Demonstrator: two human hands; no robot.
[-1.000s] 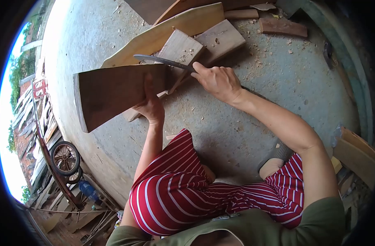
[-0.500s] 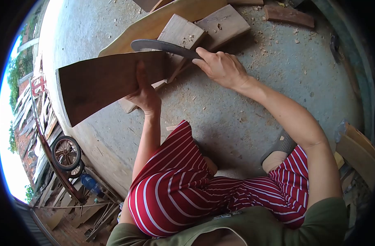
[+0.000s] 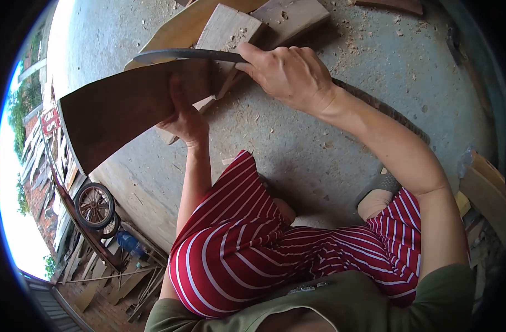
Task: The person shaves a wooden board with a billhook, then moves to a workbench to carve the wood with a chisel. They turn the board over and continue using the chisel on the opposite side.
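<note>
A broad, dark, curved wooden board (image 3: pixel 117 113) is raised at the left, its narrower end toward the centre. My left hand (image 3: pixel 185 119) grips it near that end, with the thumb on the near face and the other fingers hidden behind. My right hand (image 3: pixel 294 77) is closed round a long, dark, curved tool (image 3: pixel 192 54), whose blade lies along the board's upper edge. Part of the tool also shows beyond my right wrist. Behind the board, light wooden blocks (image 3: pixel 226 30) rest on the floor.
A long pale board (image 3: pixel 173 27) lies behind the blocks. Wood shavings dot the concrete floor (image 3: pixel 297 149). Wood pieces (image 3: pixel 485 185) lean at the right. At the left are a wheel (image 3: pixel 94 206), a blue container (image 3: pixel 130 243) and stacked planks.
My right hand has moved left and slightly up, sliding the tool further along the board's upper edge. The board and my left hand have shifted slightly left in view.
</note>
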